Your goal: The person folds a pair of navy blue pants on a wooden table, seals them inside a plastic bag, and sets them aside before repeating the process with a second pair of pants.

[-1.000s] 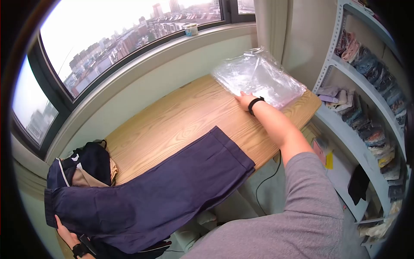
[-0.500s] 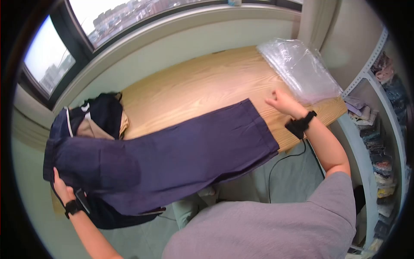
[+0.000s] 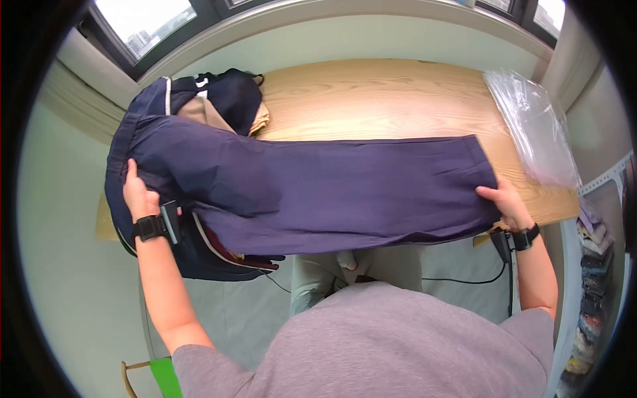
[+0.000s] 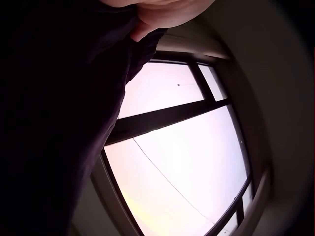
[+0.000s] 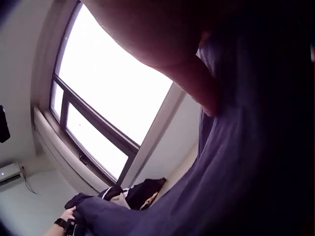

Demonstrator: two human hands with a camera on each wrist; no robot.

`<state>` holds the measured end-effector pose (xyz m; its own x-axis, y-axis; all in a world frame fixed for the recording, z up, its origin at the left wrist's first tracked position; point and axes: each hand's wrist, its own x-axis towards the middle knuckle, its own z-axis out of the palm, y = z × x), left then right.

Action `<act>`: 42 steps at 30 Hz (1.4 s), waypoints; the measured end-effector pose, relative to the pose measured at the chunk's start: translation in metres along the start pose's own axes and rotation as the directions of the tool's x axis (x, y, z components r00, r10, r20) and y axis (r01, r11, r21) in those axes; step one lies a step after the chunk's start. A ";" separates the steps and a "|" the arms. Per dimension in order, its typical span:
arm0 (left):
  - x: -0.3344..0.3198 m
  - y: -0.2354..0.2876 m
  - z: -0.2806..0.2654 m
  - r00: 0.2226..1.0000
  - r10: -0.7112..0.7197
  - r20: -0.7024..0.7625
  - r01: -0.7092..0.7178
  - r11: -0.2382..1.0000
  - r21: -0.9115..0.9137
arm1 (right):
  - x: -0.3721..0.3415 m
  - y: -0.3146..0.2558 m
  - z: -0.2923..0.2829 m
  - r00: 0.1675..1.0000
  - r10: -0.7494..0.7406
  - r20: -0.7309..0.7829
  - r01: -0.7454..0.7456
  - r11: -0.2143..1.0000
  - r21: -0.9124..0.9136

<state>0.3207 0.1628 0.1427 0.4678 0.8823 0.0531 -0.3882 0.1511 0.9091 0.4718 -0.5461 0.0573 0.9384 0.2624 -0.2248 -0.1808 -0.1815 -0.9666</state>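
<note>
Navy trousers (image 3: 345,189) lie folded lengthwise across the front of the wooden table, the waistband at the left and the leg hems at the right. My left hand (image 3: 141,194) grips them just below the waistband, thumb on top. At the hem end my right hand (image 3: 509,204) pinches the front corner, its thumb on the cloth and the other fingers hidden beneath. The right wrist view shows the right thumb (image 5: 197,88) pressed on the navy cloth (image 5: 182,196). In the left wrist view, part of the left hand (image 4: 170,12) touches dark cloth.
A pile of dark and beige clothes (image 3: 229,99) sits at the table's left end, with dark garments hanging over the front edge. Clear plastic bags (image 3: 536,129) lie on the table's (image 3: 371,93) right end. Shelves (image 3: 567,318) stand at the right; a cable (image 3: 464,281) crosses below.
My right hand has left the plastic bags, come back toward me and taken hold of the trouser hems. My left hand still grips the waist end. The head view has shifted.
</note>
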 end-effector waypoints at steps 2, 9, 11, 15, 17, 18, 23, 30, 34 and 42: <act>-0.034 -0.003 0.025 0.997 -0.057 0.052 0.059 0.998 -0.028 | 0.011 -0.004 -0.023 0.976 -0.199 -0.090 0.195 0.980 -0.050; -0.113 -0.058 0.045 0.797 -0.217 0.564 -0.377 0.551 0.745 | 0.041 -0.018 -0.112 0.796 -0.487 -0.360 0.332 0.848 -0.413; -0.134 -0.074 0.034 0.649 -0.247 0.719 -0.717 0.116 0.687 | 0.045 -0.009 -0.120 0.827 -0.404 -0.390 0.255 0.889 -0.380; -0.161 -0.095 -0.001 0.696 -0.229 0.680 -0.691 -0.470 0.549 | 0.055 0.004 -0.119 0.819 -0.426 -0.385 0.282 0.882 -0.377; -0.141 -0.101 -0.019 0.722 -0.189 0.665 -0.666 -0.451 0.595 | 0.059 0.005 -0.119 0.832 -0.401 -0.384 0.266 0.895 -0.358; -0.135 -0.099 -0.021 0.746 -0.145 0.650 -0.640 -0.428 0.638 | 0.058 0.004 -0.116 0.835 -0.396 -0.382 0.261 0.896 -0.359; -0.101 -0.087 -0.034 0.758 -0.201 0.620 -0.631 -0.467 0.620 | 0.059 0.004 -0.118 0.834 -0.365 -0.413 0.178 0.887 -0.426; -0.057 -0.076 -0.047 0.823 -0.194 0.535 -0.545 -0.538 0.643 | 0.060 0.014 -0.130 0.854 -0.288 -0.433 0.126 0.923 -0.364; -0.043 -0.086 -0.050 0.818 -0.109 0.564 -0.501 -0.617 0.607 | 0.071 0.030 -0.154 0.865 -0.259 -0.429 0.134 0.944 -0.301; -0.099 -0.073 -0.003 0.805 -0.174 0.567 -0.574 -0.473 0.669 | 0.078 0.036 -0.157 0.860 -0.254 -0.442 0.150 0.955 -0.255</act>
<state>0.3003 0.0652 0.0694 0.8945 0.4310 0.1188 0.4464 -0.8758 -0.1838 0.5850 -0.6810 0.0244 0.9834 -0.1473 0.1061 0.0436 -0.3758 -0.9257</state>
